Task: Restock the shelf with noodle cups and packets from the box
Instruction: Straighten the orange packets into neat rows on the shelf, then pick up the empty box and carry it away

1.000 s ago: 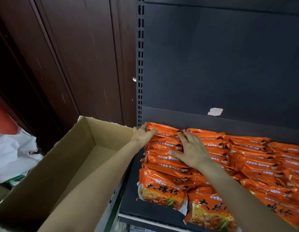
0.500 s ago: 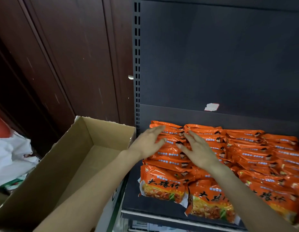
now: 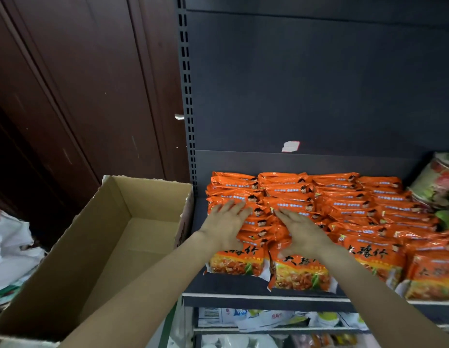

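The shelf [image 3: 243,285] already carries rows of orange noodle packets [image 3: 344,197] from left to right, and the box [image 3: 67,247] on the left looks emptied. My left hand [image 3: 226,227] and right hand [image 3: 301,232] lie flat, fingers straight, on the two leftmost rows, so I judge only tidying remains.

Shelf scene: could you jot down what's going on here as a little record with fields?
setting: dark metal shelf beside a wooden wall
stock: orange noodle packets in rows, leaning back
left hand: fingers straight, resting flat on the leftmost row
right hand: fingers straight, resting flat on the next row
box: open cardboard, left of the shelf; the visible inside shows no packets
far right: green and pink noodle cups, partly cut off
below: a lower shelf holds pale packets, too blurred to read
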A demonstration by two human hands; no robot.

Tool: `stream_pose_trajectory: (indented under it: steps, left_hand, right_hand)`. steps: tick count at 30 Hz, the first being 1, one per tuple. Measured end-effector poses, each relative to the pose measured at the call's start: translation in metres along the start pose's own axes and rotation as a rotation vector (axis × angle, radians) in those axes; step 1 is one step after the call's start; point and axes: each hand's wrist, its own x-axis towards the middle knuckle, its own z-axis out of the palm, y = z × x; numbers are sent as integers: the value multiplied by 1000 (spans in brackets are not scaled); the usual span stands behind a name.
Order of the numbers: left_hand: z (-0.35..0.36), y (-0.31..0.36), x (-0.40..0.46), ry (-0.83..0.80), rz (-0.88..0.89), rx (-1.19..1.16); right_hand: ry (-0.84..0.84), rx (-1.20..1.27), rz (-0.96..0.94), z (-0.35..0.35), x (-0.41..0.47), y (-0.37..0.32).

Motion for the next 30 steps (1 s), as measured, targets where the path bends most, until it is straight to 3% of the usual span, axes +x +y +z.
stream_pose_trajectory:
  steps: [6,11,15,24,27,30]
  left_hand:
    - [8,9,-15,70,-76,27]
    - [9,18,-15,75,-130,17]
    - [13,31,-14,15,-191,43]
    - [23,40,-10,83,-266,82]
    - [24,40,-12,92,-257,60]
    - [23,37,-19,123,-215,6]
  right_hand:
    - [189,-63,5,17,-8,-7]
    - [145,57,-18,21,-8,-1]
    - [40,-73,-46,24,-12,6]
    - [280,-297,-81,34,-13,10]
    - [255,-250,-77,36,-15,10]
    - [215,-33,-88,31,-18,1]
